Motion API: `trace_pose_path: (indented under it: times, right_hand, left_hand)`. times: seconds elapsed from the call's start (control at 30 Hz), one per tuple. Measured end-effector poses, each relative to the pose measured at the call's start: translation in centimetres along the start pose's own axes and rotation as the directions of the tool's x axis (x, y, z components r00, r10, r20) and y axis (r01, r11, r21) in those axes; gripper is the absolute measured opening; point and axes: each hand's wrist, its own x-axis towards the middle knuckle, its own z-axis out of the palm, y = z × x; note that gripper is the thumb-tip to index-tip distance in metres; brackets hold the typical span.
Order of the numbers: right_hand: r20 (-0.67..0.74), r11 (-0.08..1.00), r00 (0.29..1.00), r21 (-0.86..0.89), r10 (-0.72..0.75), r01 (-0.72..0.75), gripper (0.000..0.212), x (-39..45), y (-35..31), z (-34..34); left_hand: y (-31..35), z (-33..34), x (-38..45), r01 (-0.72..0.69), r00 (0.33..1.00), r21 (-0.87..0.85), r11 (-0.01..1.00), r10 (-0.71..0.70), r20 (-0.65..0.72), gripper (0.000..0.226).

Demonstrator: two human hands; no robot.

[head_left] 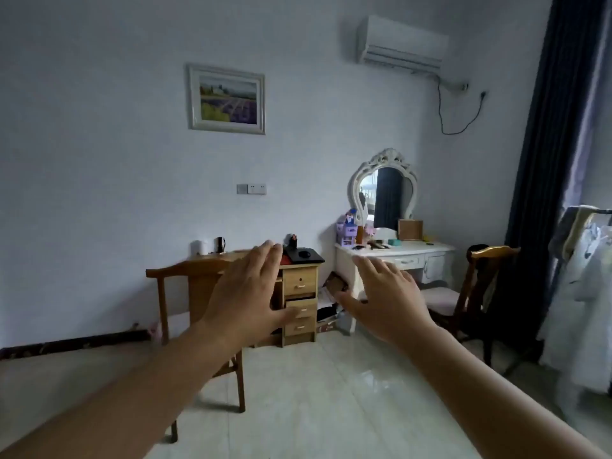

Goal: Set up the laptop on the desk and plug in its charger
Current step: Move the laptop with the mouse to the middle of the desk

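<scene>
A small wooden desk with three drawers stands against the far wall across the room. On its right end lies a flat black item with a dark mouse on top; I cannot tell whether it is the laptop. No charger shows. A white wall socket sits above the desk. My left hand and my right hand are stretched out in front of me at arm's length, palms forward, fingers spread, holding nothing. The left hand hides the middle of the desk top.
A wooden chair stands in front of the desk. To the right are a white dressing table with a mirror, a second chair, a dark curtain and hanging clothes. Boxes lie between the desk and the dressing table. Pale tiled floor stretches ahead.
</scene>
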Motion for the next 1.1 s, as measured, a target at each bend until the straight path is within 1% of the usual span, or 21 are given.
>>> trace_pose_path:
  times: [0.07,0.13,0.2,0.3,0.37,0.43,0.5,0.53,0.67,0.77,0.93,1.1]
  right_hand:
    - [0.012,0.999,1.000,0.043,0.017,-0.018,0.052,-0.8,1.2,2.5]
    - [0.062,0.998,0.998,0.054,0.031,-0.034,0.044,-2.3,2.4,5.2]
    - [0.145,0.997,0.989,0.061,0.037,-0.046,0.045,-3.5,3.3,8.6]
    - [0.213,0.989,0.973,0.090,0.092,-0.114,0.049,-4.2,4.2,13.4]
    - [0.285,0.982,0.952,0.116,0.114,-0.152,0.050,-3.9,4.5,17.3]
    - [0.359,0.967,0.923,0.154,0.136,-0.203,0.051,-3.2,4.5,21.3]
    - [0.404,0.956,0.900,0.161,0.163,-0.245,0.051,-1.8,4.6,25.0]
    - [0.432,0.949,0.881,0.149,0.190,-0.278,0.051,-0.9,4.5,26.9]
    - [0.501,0.923,0.829,0.139,0.247,-0.360,0.050,3.3,5.2,32.9]
    - [0.525,0.917,0.805,0.106,0.276,-0.384,0.049,6.7,7.2,36.3]
    - [0.536,0.902,0.779,0.071,0.326,-0.426,0.050,11.9,12.5,40.7]
    - [0.569,0.898,0.755,0.063,0.325,-0.435,0.052,17.7,19.4,46.8]
  left_hand:
    - [0.4,2.6,-1.0,0.006,0.998,-0.067,0.998,-0.002,0.059,0.095]
    - [0.1,5.6,-2.3,0.024,0.992,-0.099,0.995,-0.011,0.130,0.084]
    - [-0.4,8.4,-3.0,0.059,0.973,-0.127,0.990,-0.029,0.228,0.076]
    - [-2.3,12.9,-3.7,0.095,0.947,-0.116,0.989,-0.053,0.318,0.068]
    - [-3.9,16.4,-4.0,0.114,0.911,-0.085,0.990,-0.070,0.406,0.065]
    - [-5.7,20.3,-4.0,0.136,0.862,-0.050,0.989,-0.093,0.497,0.062]
    - [-7.8,23.9,-3.3,0.146,0.823,-0.022,0.989,-0.109,0.558,0.059]
    - [-8.9,25.6,-2.7,0.172,0.797,-0.009,0.985,-0.134,0.589,0.057]
    - [-12.9,32.1,1.0,0.247,0.744,-0.026,0.969,-0.172,0.646,0.053]
    - [-14.3,36.7,4.7,0.273,0.724,-0.046,0.961,-0.174,0.668,0.052]
    - [-13.9,44.2,11.2,0.296,0.688,-0.103,0.950,-0.137,0.712,0.054]
    - [-12.8,52.6,18.4,0.299,0.654,-0.125,0.946,-0.107,0.749,0.054]
